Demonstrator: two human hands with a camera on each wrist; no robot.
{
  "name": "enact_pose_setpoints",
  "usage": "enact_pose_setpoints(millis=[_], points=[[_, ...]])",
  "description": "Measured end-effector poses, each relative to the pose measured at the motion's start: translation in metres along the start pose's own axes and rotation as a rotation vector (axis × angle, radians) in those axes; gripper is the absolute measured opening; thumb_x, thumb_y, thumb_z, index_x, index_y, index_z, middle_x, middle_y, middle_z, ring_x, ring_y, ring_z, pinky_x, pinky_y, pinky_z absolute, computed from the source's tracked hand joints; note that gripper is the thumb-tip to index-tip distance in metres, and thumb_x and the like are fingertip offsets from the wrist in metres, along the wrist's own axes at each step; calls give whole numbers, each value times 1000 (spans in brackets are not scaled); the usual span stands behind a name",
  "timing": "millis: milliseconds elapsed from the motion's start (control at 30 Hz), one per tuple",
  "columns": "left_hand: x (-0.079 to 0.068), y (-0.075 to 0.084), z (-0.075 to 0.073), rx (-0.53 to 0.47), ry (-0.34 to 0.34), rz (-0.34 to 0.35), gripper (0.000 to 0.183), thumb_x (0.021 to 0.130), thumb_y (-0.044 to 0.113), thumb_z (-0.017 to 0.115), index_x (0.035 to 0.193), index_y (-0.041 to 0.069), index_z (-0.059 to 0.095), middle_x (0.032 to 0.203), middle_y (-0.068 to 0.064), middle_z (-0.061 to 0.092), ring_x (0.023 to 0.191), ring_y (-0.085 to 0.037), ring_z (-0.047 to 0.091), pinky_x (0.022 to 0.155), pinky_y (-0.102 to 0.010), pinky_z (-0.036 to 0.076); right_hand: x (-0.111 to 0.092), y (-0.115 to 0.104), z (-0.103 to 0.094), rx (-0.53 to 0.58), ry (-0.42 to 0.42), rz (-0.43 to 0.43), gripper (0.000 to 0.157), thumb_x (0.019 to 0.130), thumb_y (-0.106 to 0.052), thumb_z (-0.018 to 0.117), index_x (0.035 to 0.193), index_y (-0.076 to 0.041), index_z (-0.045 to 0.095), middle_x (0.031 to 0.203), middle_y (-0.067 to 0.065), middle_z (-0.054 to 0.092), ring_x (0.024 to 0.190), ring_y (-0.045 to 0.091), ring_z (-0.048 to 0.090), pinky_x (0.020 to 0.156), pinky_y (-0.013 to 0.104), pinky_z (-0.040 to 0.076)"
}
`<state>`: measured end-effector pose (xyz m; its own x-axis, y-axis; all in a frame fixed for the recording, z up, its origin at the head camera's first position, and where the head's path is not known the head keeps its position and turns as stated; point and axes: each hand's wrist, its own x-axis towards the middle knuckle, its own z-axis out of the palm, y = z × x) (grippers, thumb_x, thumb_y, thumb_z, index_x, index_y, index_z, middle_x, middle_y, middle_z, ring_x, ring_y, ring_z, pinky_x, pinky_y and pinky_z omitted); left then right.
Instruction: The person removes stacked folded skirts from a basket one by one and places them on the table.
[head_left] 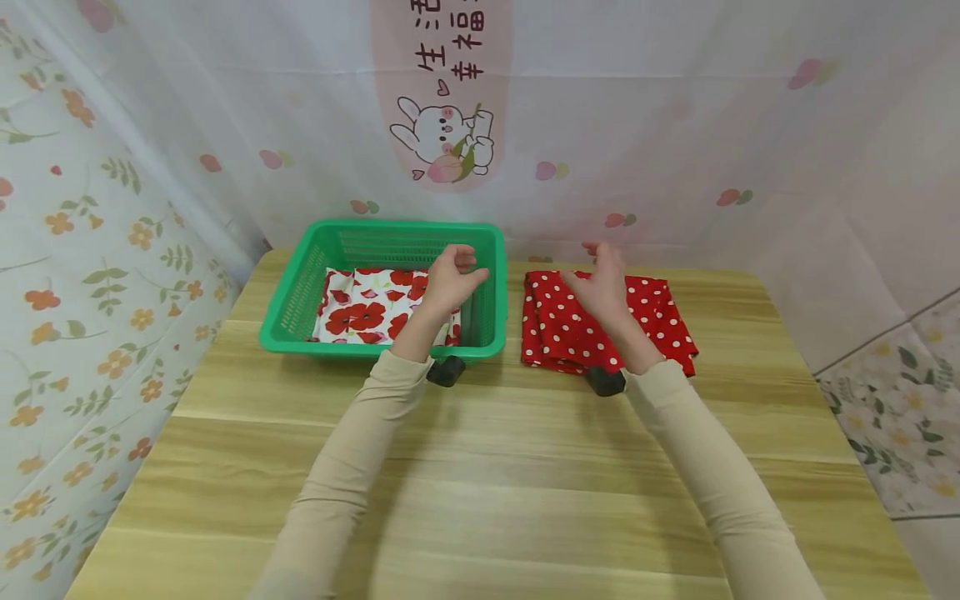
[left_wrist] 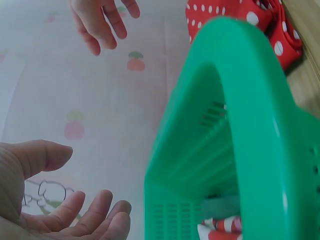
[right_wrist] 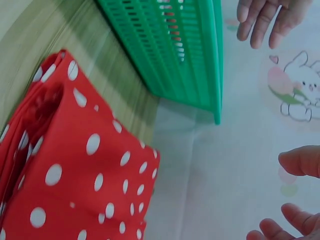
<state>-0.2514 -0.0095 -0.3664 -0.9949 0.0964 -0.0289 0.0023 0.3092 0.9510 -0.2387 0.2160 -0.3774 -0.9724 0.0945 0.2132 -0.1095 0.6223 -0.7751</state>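
Observation:
A green plastic basket (head_left: 300, 344) stands on the left half of the wooden table, with a folded white cloth printed with red flowers (head_left: 363, 312) lying inside. To its right lies a folded red cloth with white dots (head_left: 555, 333), its layers showing at one edge in the right wrist view. My left hand (head_left: 450, 283) hovers over the right part of the basket, fingers loosely bent and thumb apart, holding nothing. Over the dotted cloth is my right hand (head_left: 602, 287), also with nothing in it, thumb and fingers spread apart.
The wooden table (head_left: 480, 483) reaches back to a white curtain (head_left: 637, 108) with fruit prints and a rabbit drawing. Flower-patterned cloth (head_left: 90, 292) hangs along the left side. Black wrist cameras (head_left: 446, 372) sit at both cuffs, close over the table.

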Motion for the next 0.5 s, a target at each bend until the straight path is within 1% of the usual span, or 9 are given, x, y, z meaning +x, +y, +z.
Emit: enact_pose_setpoints(millis=[300,500], points=[[-2,-9,-23,-11,31,-53,45,90,11,61,131,0,44,128,-17,50,119,-29,45,97,-39,42,-2,-17,16,30,-43,-29,54,86,-10,64,131,4,38,131,20,40,122,35,37,100,45,37],[-3,-16,-37,-8,62,-69,46,90,11,61,131,0,43,128,-18,49,120,-31,44,98,-41,41,-4,-27,25,40,-58,-62,53,85,-9,65,130,5,40,130,21,41,119,35,38,99,46,38]])
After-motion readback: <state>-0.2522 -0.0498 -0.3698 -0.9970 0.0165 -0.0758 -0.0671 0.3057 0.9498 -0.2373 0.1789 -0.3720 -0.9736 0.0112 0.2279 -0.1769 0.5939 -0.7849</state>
